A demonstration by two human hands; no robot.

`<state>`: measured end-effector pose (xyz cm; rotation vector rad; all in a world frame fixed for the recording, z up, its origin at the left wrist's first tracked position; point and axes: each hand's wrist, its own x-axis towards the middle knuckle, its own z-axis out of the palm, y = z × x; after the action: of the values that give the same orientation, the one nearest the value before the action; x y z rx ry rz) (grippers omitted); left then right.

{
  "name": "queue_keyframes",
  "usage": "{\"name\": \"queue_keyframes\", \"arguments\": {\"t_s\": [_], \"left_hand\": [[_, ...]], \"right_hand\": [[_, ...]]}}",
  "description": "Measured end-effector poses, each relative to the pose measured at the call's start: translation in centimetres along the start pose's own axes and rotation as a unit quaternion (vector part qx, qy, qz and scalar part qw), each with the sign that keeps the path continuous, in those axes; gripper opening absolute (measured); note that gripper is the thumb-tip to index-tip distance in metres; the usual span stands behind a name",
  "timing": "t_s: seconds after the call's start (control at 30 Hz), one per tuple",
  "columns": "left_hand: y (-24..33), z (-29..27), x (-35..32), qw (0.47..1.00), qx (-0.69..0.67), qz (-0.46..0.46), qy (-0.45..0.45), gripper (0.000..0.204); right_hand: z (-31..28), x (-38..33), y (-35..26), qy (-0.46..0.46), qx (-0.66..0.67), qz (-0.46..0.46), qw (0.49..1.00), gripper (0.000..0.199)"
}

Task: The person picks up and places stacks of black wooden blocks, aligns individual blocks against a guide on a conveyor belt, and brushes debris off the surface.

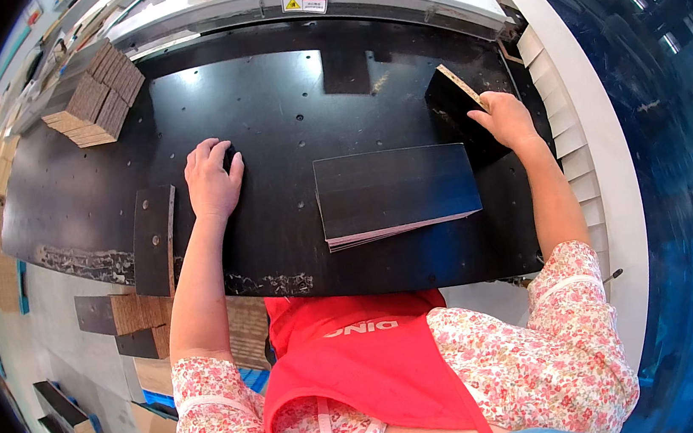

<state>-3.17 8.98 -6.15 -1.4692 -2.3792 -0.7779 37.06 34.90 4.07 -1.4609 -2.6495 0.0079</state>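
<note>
My right hand (511,119) grips the near end of a black-faced chipboard panel (460,85). That panel stands tilted on its edge at the right of the black table (265,97), its pale cut edge upward. My left hand (215,178) is at the table's left middle, thumb apart from the fingers; a dark patch between them is too unclear to name. Between my hands and nearer to me lies a stack of black panels (394,185), its lower sheets slightly fanned. Left of my left forearm, a dark board with round holes (152,239) lies at the table's near edge.
A stack of dark chipboard strips (98,95) sits at the far left. A white machine beam (254,9) with a warning label (305,3) crosses the back. White flaps (563,106) line the right side. More boards (131,314) are stacked below the table at left.
</note>
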Motion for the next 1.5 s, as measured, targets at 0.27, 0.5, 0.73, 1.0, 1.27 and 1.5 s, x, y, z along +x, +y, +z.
{"name": "queue_keyframes", "arguments": {"t_s": [0.27, 0.5, 0.73, 1.0, 1.27, 1.5], "left_hand": [[0.0, 0.1, -0.1, 1.000, -0.003, 0.012, 0.016, 0.028], [0.0, 0.5, -0.1, 1.000, -0.003, 0.014, 0.012, 0.029], [-0.2, 0.1, -0.2, 1.000, 0.003, 0.001, 0.010, 0.028], [-1.6, -0.4, -0.2, 0.997, -0.049, 0.009, 0.055, 0.023], [5.8, -7.3, 3.7, 0.887, -0.446, -0.101, -0.062, 0.050], [11.1, -14.2, -0.1, 0.853, -0.450, 0.008, -0.263, 0.100]], "right_hand": [[0.2, 0.0, 0.6, 0.020, 0.002, -0.005, 1.000, 0.033], [4.2, 3.6, 4.9, 0.072, 0.308, 0.027, 0.948, 0.046], [6.2, 4.9, 4.4, -0.019, 0.409, 0.096, 0.907, 0.043], [-0.2, 5.7, 1.5, 0.228, 0.247, -0.092, 0.937, 0.039], [-10.3, 0.3, -11.0, 0.362, -0.088, -0.497, 0.784, 0.018], [-9.2, -3.0, -20.3, 0.368, -0.041, -0.593, 0.715, 0.015]]}}
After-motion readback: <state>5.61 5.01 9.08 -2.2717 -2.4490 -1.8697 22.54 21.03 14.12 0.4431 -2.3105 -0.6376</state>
